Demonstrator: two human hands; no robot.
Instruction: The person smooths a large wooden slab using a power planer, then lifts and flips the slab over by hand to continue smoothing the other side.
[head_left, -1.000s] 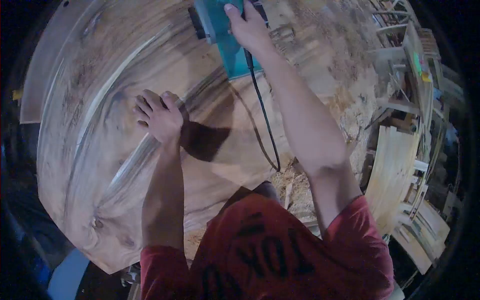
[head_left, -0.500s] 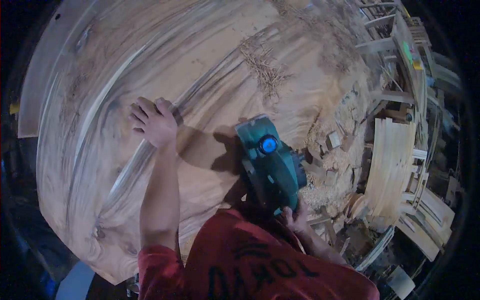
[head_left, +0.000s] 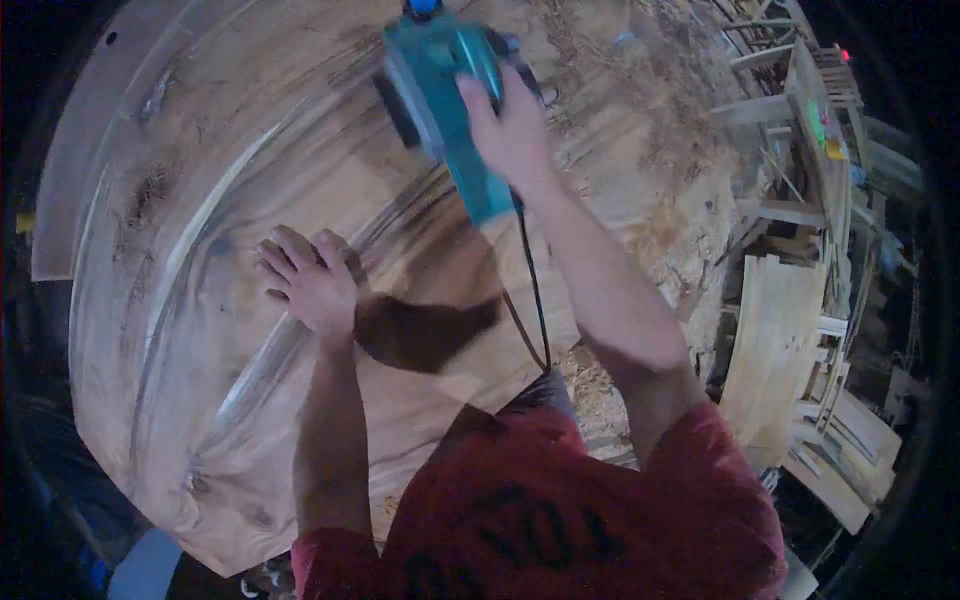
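A green electric planer [head_left: 445, 95] with a blue front knob is at the top middle of the view, over the large wooden slab [head_left: 250, 420]. My right hand [head_left: 508, 125] is wrapped around its rear handle, arm stretched forward. From the planer's back end a dark power cord [head_left: 530, 280] hangs down toward my body. My left hand [head_left: 312, 282] lies on the slab with its fingers spread, left of the planer and holding nothing. Motion blurs the planer a little, and its sole is hidden.
Wood shavings [head_left: 590, 385] lie on and beside the slab's right side. Pale boards [head_left: 770, 350] and a wooden frame [head_left: 820, 130] stand at the right. A separate flat board [head_left: 75, 220] borders the slab at the far left.
My right hand has pushed the planer forward, away from my body, from near my waist to the far part of the slab. My left hand stays in nearly the same place.
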